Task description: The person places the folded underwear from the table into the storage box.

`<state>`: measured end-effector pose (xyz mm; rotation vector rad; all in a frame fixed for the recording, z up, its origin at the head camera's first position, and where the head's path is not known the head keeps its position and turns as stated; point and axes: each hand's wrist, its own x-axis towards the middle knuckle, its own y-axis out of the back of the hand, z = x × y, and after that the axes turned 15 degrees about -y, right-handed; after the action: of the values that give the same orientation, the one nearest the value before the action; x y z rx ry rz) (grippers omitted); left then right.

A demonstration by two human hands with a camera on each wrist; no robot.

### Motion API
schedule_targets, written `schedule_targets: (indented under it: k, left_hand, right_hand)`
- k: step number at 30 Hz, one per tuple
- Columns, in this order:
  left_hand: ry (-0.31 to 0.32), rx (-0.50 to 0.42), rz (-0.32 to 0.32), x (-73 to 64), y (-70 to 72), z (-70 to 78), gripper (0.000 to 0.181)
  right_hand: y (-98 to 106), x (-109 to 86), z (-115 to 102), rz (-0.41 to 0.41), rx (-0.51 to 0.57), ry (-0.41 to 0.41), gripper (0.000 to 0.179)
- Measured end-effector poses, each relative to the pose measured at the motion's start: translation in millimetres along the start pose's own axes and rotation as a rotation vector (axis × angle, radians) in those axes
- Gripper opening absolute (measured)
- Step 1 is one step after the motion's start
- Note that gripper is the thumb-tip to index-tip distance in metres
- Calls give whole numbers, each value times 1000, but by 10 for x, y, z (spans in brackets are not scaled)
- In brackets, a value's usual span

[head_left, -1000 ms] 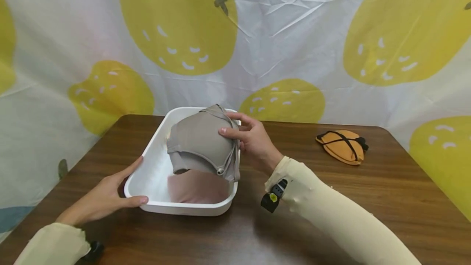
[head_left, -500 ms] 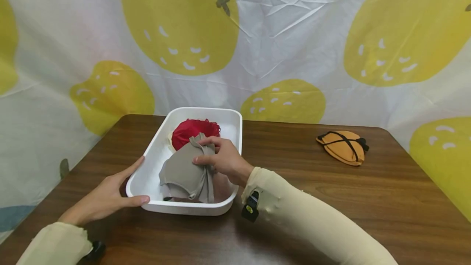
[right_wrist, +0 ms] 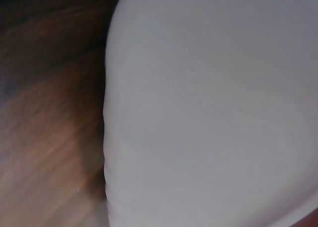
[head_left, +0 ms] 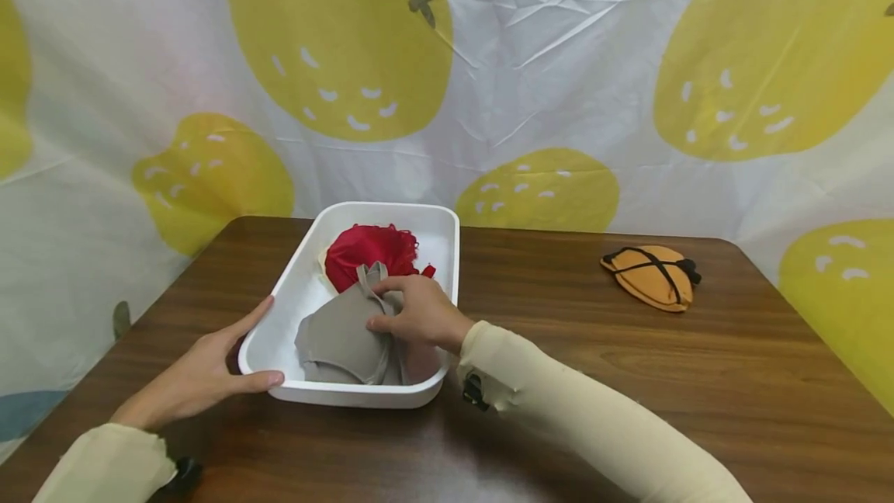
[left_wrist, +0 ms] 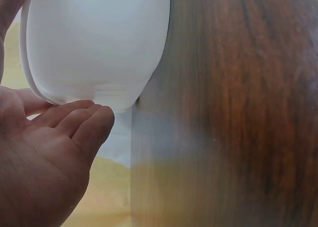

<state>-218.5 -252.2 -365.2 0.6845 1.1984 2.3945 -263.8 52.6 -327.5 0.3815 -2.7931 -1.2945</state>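
Note:
A grey folded bra (head_left: 338,336) lies in the near part of a white plastic tub (head_left: 452,243). My right hand (head_left: 426,313) reaches over the tub's right wall and pinches the bra's right side, thumb on top. A strap loop sticks up beside the fingers. My left hand (head_left: 202,375) grips the tub's near left corner, thumb at the front rim; in the left wrist view its curled fingers (left_wrist: 94,122) touch the outer wall. Behind the grey bra lies a red, lace-edged bra (head_left: 366,251). A pink cloth (head_left: 422,363) shows partly under the right hand. In the right wrist view the tub's wall (right_wrist: 198,113) hides the hand.
An orange folded bra-like piece (head_left: 649,278) with crossed black straps lies at the table's right rear. The brown wooden table (head_left: 559,301) ends at a lemon-print curtain (head_left: 531,60) behind it.
My right hand has lowered the grey bra toward me into the tub's near part, uncovering the red bra and covering much of the pink cloth. The left hand stays at the corner.

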Motion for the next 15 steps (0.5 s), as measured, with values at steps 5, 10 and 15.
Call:
schedule_targets:
  k: [5,10,15]
  left_hand:
    - [-11,6,3,8,13,13,108]
    - [-1,10,-5,16,20,16,108]
    - [27,9,-26,4,13,13,108]
  right_hand:
    - [13,9,14,37,-192,98,43]
    - [43,-16,1,31,-279,102,45]
    - [104,-44,-16,9,-302,139,47]
